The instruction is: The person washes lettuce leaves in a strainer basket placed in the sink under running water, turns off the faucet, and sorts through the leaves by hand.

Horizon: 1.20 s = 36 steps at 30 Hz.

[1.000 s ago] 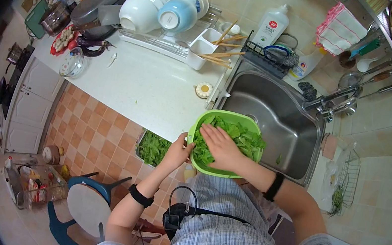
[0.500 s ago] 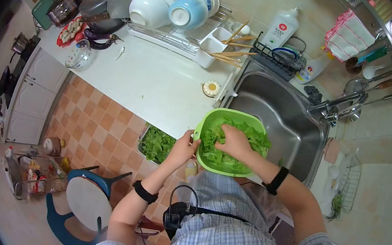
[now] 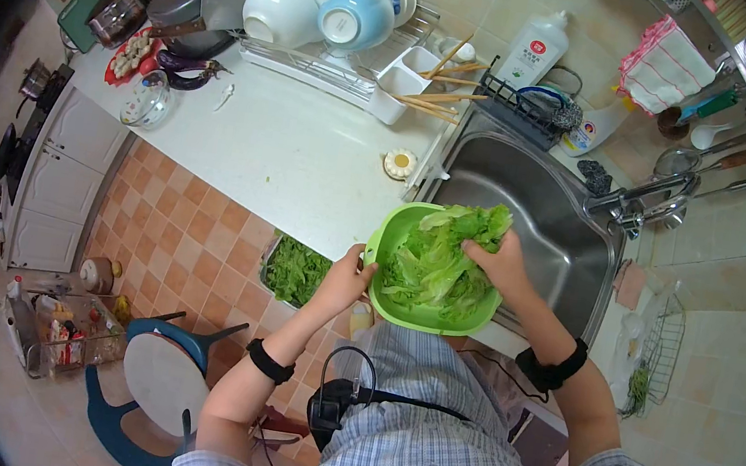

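Observation:
A light green plastic basin [image 3: 377, 251] full of leafy greens [image 3: 429, 274] is held at the front edge of the counter, beside the sink. My left hand [image 3: 346, 279] grips the basin's left rim, thumb on top. At the basin's right side, my right hand [image 3: 499, 262] is closed on a bunch of the leaves and lifts it against the upper right rim. Below the counter edge, left of my left hand, a second container holds darker greens [image 3: 295, 270].
The steel sink [image 3: 549, 258] lies right of the basin. Behind stand a dish rack [image 3: 309, 78] with bowls, chopsticks and a soap bottle [image 3: 534, 51]. Eggplants [image 3: 188, 72] and a glass bowl [image 3: 147, 100] are at the counter's left. A stool [image 3: 164, 385] stands lower left.
My right hand has gone from lying flat on the leaves to gripping a bunch, and has moved to the basin's right side. The leaves there are now raised. My left hand stays on the rim.

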Available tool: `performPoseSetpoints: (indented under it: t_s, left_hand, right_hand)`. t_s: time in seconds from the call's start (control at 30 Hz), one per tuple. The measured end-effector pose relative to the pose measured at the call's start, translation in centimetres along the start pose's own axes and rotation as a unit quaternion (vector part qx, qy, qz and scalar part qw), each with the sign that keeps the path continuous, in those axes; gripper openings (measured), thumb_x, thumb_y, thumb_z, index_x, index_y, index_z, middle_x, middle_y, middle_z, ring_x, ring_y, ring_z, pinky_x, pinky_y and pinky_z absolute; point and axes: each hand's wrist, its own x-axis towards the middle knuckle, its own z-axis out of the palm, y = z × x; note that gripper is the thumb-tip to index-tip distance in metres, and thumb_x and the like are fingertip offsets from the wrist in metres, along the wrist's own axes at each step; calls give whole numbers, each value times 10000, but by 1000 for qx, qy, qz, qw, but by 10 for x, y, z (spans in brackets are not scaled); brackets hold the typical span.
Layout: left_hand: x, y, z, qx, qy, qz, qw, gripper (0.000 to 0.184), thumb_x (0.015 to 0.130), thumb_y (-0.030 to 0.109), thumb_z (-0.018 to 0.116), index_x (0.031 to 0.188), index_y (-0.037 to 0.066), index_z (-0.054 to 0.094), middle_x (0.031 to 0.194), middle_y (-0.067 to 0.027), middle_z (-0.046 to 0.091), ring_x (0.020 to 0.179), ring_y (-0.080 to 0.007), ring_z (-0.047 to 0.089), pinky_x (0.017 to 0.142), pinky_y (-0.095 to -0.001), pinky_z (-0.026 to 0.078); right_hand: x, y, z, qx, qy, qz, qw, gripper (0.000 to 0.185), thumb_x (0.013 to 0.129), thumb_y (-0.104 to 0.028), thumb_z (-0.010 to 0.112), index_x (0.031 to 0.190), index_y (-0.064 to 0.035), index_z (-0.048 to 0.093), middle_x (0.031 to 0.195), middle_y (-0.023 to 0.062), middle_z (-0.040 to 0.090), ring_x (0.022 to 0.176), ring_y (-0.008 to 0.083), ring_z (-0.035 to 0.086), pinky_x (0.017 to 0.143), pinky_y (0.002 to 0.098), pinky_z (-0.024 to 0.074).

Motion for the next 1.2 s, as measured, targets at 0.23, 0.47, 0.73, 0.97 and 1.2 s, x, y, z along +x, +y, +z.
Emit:
performPoseSetpoints:
  t_s: [0.23,0.47,0.73,0.97,1.2]
  left_hand:
    - [-3,11,-2,-47,-15,-34,998,378,813,149,484,1118,-40,366,726,-164,532,549,-239,583,448,-314,491]
    - [5,-7,3,-1,4,-3,1000,381,818,150,474,1127,-37,352,729,-168,528,550,-233,581,439,-311,491]
    - [-5,17,-2,-8,-19,-21,1000,383,816,150,479,1129,-30,349,750,-157,500,560,-235,577,425,-312,504]
    - [-4,13,-2,7,0,-46,999,378,815,165,500,1130,-1,371,760,-165,551,608,-209,581,481,-303,461]
    - [-5,12,-2,23,-9,-28,999,419,802,206,497,1122,-33,368,718,-173,550,544,-248,582,482,-334,457]
  right_hand:
    - [-10,47,-22,19,-71,117,990,486,666,-113,665,1076,10,435,997,85,531,898,174,518,791,283,412]
    - [-25,14,-45,-232,-123,67,963,760,654,-185,679,1249,4,246,1269,168,291,1135,254,360,931,337,307]
    - [-1,4,25,-528,-45,-190,827,765,612,-359,671,1184,16,327,1143,177,430,997,328,468,851,382,377]
    - [12,33,27,-501,-153,-51,850,549,609,-332,672,1045,-43,506,898,133,566,815,278,562,709,331,448]
    - [-5,19,-4,-419,-175,-68,888,551,614,-316,678,1072,-74,489,1065,103,502,947,284,496,821,355,394]
